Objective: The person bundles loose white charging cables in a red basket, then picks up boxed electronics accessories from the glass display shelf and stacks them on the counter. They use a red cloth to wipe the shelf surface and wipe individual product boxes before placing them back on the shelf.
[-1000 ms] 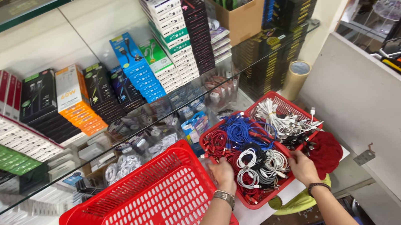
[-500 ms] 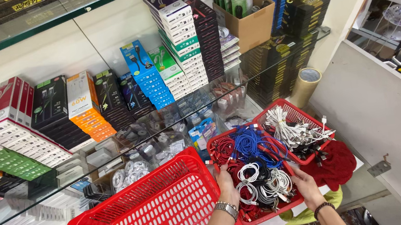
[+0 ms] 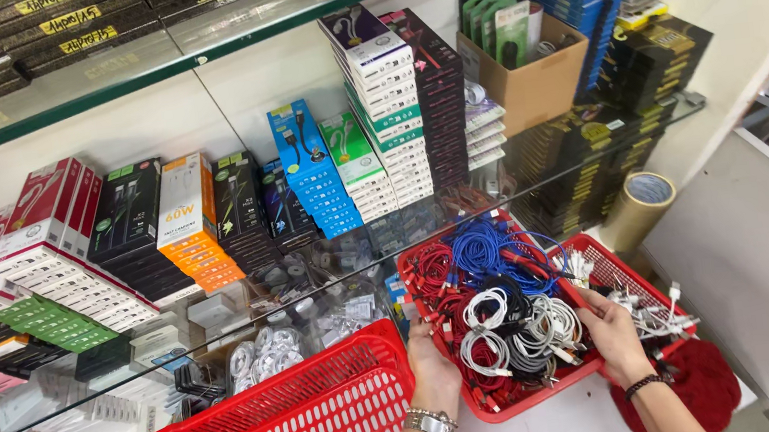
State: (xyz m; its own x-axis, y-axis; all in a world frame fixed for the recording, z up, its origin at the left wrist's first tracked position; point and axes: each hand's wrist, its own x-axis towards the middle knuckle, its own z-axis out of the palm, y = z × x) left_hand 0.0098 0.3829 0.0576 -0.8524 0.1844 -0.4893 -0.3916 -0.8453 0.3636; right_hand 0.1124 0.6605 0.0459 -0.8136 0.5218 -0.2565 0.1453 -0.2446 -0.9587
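1. Hands: left hand (image 3: 433, 367) clasped on near-left rim of red cable tray (image 3: 483, 403), lower centre of frame, apparently steadying it; right hand (image 3: 613, 335) partly curled over grey coiled cables (image 3: 538, 334), firm grip not confirmable.
2. Tray contents: red, blue, white, grey and black cable coils, bunched by colour.
3. Adjacent containers: red mesh basket (image 3: 303, 428) at lower left; second red tray (image 3: 622, 271) at right, holding loose white cables.

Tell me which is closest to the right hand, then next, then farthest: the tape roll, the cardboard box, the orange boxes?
From the right hand, in the head view:
1. Tape roll, just up and right, by the shelf's end.
2. Cardboard box, higher up on the glass shelf.
3. Orange boxes, far off to the left.
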